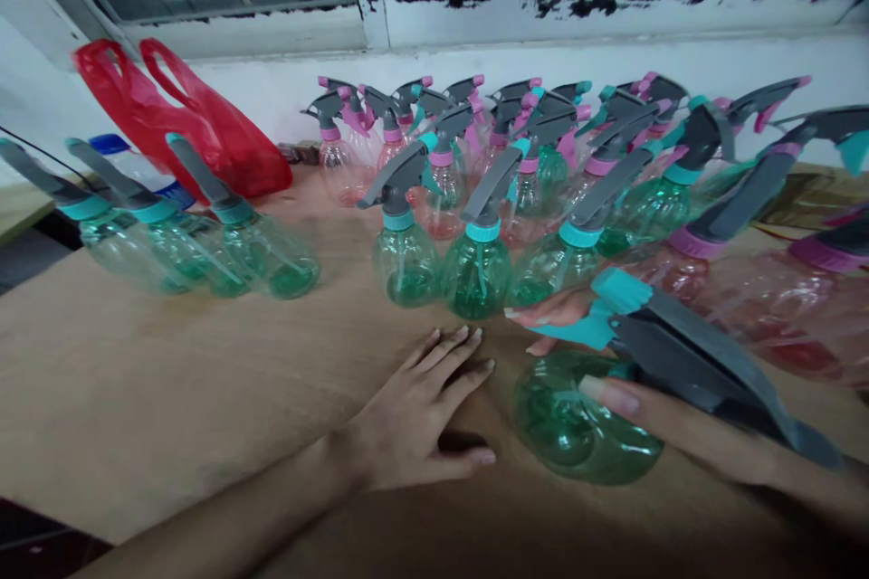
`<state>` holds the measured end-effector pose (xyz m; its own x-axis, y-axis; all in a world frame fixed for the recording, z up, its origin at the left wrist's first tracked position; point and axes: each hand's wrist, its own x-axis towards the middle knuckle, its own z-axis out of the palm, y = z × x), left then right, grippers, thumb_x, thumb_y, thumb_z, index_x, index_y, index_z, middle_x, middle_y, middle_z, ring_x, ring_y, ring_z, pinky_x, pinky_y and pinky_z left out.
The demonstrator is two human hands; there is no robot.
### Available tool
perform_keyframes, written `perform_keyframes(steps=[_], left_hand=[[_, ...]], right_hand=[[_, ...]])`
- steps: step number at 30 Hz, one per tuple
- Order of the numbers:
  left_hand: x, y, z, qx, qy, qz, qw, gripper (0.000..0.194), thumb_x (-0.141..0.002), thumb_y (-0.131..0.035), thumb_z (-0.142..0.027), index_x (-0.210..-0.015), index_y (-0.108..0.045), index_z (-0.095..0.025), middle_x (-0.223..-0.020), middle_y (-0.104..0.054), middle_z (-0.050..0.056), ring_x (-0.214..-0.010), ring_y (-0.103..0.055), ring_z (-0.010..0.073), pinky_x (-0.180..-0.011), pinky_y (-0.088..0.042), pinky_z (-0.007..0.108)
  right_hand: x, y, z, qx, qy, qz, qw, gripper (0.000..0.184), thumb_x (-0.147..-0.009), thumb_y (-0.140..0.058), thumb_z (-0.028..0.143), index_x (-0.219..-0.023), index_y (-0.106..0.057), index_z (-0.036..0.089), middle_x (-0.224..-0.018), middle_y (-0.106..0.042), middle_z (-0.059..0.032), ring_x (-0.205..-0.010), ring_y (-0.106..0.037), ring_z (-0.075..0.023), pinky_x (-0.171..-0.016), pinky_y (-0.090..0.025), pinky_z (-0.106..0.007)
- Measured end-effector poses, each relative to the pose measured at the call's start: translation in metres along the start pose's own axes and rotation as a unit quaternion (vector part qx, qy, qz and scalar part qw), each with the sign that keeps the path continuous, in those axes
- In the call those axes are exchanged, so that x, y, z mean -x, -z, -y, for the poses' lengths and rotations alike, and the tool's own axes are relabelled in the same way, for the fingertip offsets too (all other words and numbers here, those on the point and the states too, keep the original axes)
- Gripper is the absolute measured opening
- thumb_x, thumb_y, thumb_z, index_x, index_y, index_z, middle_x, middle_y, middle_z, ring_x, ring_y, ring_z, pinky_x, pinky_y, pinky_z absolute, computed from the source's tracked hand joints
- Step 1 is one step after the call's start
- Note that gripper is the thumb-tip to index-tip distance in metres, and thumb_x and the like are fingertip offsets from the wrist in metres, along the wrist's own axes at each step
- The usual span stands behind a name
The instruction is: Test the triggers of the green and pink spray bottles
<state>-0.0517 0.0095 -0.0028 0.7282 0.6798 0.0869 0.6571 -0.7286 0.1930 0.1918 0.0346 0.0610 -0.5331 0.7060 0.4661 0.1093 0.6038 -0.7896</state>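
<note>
My left hand (414, 416) lies palm down on the wooden table (204, 416), fingers spread and holding nothing. To its right, my right hand (652, 412) grips a green spray bottle (577, 425) around its neck. This bottle leans over, with its grey and teal spray head (699, 353) pointing up and left; part of my right hand is hidden behind it. Just beyond my left fingertips stand a green spray bottle (479, 276) and another green spray bottle (407, 262), both upright with teal collars.
Several pink and green spray bottles (522, 190) crowd the back and right of the table. At the left, several green spray bottles (272, 258) stand in a row. Behind them are a red plastic bag (224, 140) and a blue-capped bottle (136, 167). A white wall (264, 90) borders the back.
</note>
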Motion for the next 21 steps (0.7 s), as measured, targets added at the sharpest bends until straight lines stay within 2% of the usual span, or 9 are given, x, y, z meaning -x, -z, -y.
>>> perform_keyframes(steps=[4, 8, 14, 19, 21], left_hand=[[0.0009, -0.0010, 0.0006, -0.002, -0.003, -0.002, 1.000, 0.077, -0.085, -0.048, -0.063, -0.142, -0.034, -0.013, -0.153, -0.024, 0.016, -0.142, -0.015, 0.0292, -0.114, -0.017, 0.050], [0.0008, -0.0013, 0.0005, 0.000, -0.004, -0.006, 1.000, 0.078, -0.085, -0.049, -0.063, -0.143, -0.033, -0.013, -0.153, -0.023, 0.015, -0.142, -0.015, 0.0293, -0.114, -0.017, 0.050], [0.0006, -0.0003, -0.0002, 0.003, -0.001, -0.003, 1.000, 0.077, -0.085, -0.049, -0.063, -0.142, -0.034, -0.013, -0.153, -0.024, 0.016, -0.142, -0.016, 0.0298, -0.114, -0.018, 0.050], [-0.0001, 0.0010, -0.0006, 0.005, -0.001, -0.002, 1.000, 0.077, -0.084, -0.051, -0.061, -0.142, -0.034, -0.014, -0.151, -0.028, 0.016, -0.141, -0.019, 0.0300, -0.113, -0.020, 0.051], [-0.0001, 0.0012, -0.0004, 0.003, -0.002, -0.005, 1.000, 0.077, -0.084, -0.051, -0.061, -0.142, -0.034, -0.013, -0.151, -0.027, 0.017, -0.141, -0.018, 0.0302, -0.113, -0.020, 0.051]], right_hand=[[-0.0003, 0.0013, -0.0003, 0.001, 0.006, 0.007, 1.000, 0.051, -0.077, -0.065, 0.019, -0.123, -0.056, 0.039, -0.115, -0.067, 0.0018, -0.101, -0.065, -0.0236, -0.086, -0.056, -0.038], [0.0006, -0.0001, -0.0019, -0.021, -0.003, 0.010, 1.000, 0.049, -0.078, -0.065, 0.022, -0.124, -0.055, 0.039, -0.116, -0.066, 0.0015, -0.096, -0.067, -0.0221, -0.084, -0.057, -0.036], [0.0014, -0.0027, -0.0046, -0.043, 0.001, -0.016, 0.999, 0.050, -0.077, -0.066, 0.021, -0.122, -0.057, 0.040, -0.113, -0.067, 0.0025, -0.093, -0.068, -0.0207, -0.083, -0.057, -0.033], [-0.0001, 0.0013, -0.0041, 0.006, 0.020, 0.018, 1.000, 0.050, -0.076, -0.067, 0.023, -0.123, -0.055, 0.037, -0.113, -0.068, 0.0010, -0.095, -0.068, -0.0213, -0.083, -0.057, -0.032], [-0.0003, 0.0012, -0.0026, 0.034, 0.021, -0.002, 0.999, 0.047, -0.075, -0.067, 0.030, -0.120, -0.057, 0.038, -0.109, -0.069, 0.0017, -0.095, -0.068, -0.0234, -0.082, -0.059, -0.034]])
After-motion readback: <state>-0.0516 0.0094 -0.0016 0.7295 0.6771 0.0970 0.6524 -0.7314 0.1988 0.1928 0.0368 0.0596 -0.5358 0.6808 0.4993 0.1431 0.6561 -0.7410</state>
